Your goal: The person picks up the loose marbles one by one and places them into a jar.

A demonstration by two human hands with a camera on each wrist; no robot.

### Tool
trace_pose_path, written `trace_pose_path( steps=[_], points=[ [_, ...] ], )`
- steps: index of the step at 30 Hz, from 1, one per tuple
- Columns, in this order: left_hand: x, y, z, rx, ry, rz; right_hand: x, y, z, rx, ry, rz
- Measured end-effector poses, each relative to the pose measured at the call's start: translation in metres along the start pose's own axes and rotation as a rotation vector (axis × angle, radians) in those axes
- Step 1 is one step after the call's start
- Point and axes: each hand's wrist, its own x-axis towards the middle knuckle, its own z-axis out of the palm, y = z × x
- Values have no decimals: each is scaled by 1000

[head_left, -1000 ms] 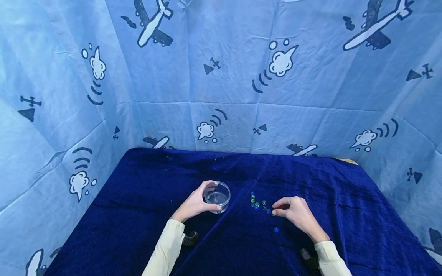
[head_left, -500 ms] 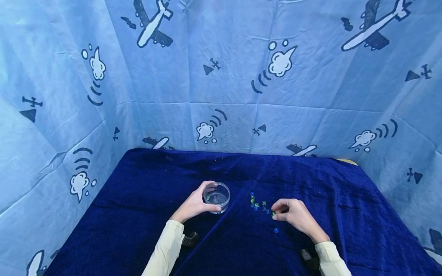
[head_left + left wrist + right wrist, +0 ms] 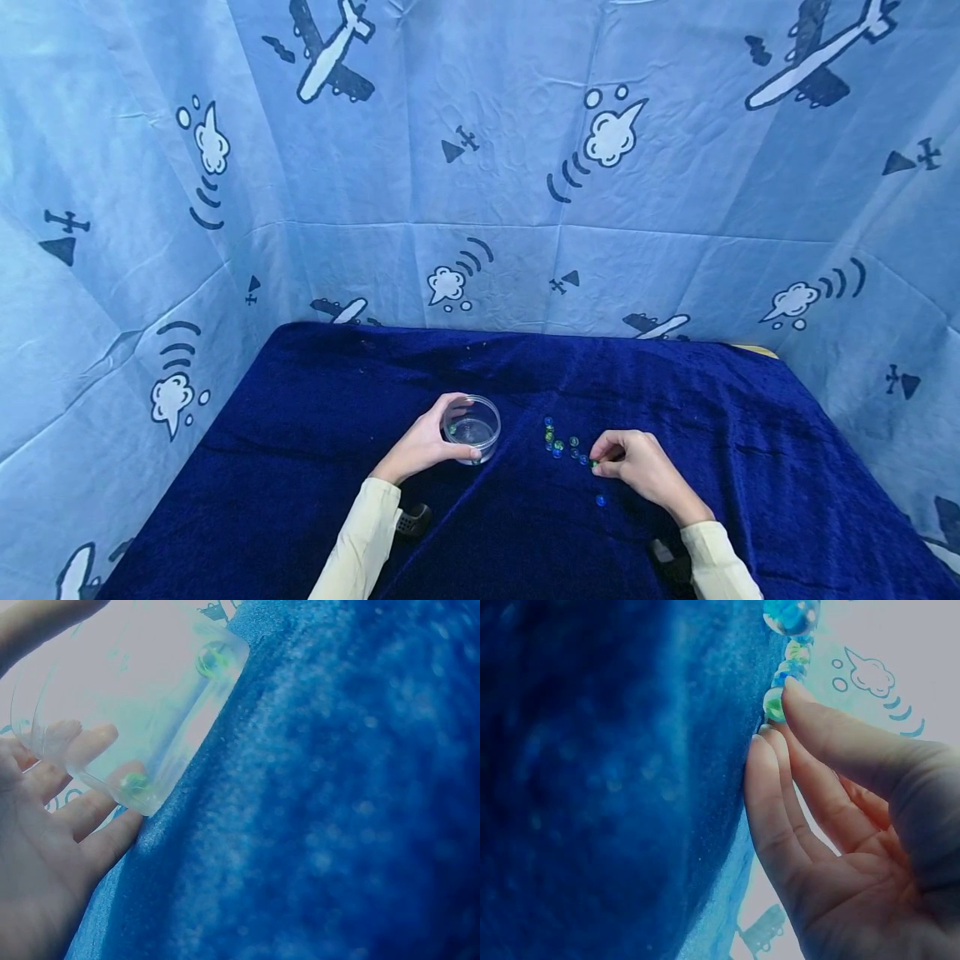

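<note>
My left hand (image 3: 423,442) holds a clear round plastic container (image 3: 483,423), thumb on the near side and fingers around the far side. The container is tilted a little, its mouth facing up. In the left wrist view, a green-swirled marble (image 3: 214,660) and another green marble (image 3: 135,784) lie inside near its bottom. To the right, my right hand (image 3: 641,464) pinches a green marble (image 3: 774,705) between thumb and fingertips, down at the cloth. Several blue and green marbles (image 3: 558,446) lie loosely grouped just left of that hand.
A lone blue marble (image 3: 601,501) lies nearer to me, below the right hand. Dark blue velvety cloth (image 3: 337,400) covers the table, with light folds. Blue printed curtains (image 3: 510,192) enclose the back and sides.
My right thumb and fingers have settled on the green marble, dipping slightly toward me. My left hand and the container have stayed in place.
</note>
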Motion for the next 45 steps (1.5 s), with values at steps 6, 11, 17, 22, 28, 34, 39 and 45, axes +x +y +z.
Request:
trace_pose_path(
  steps=[6, 11, 17, 22, 28, 34, 39, 45],
  points=[
    [0, 2, 0, -14, -8, -15, -1, -3, -1, -37, 40, 39],
    [-1, 2, 0, 1, -4, -11, 1, -5, -2, -63, 110, 49],
    [-1, 1, -1, 3, -2, -4, 2, -5, -3, -90, 137, 56],
    [-1, 0, 0, 0, 0, -13, 2, -5, -3, -89, 148, 41],
    [-2, 1, 0, -5, 2, -13, 3, -7, -3, -114, 171, -9],
    [-1, 0, 0, 3, 5, -14, 4, -11, -5, -139, 184, -25],
    [-1, 0, 0, -2, 7, -13, 6, -18, -7, -121, 191, -38],
    [-1, -1, 0, -8, 4, -14, 8, -26, -7, -108, 192, -19]
  ],
)
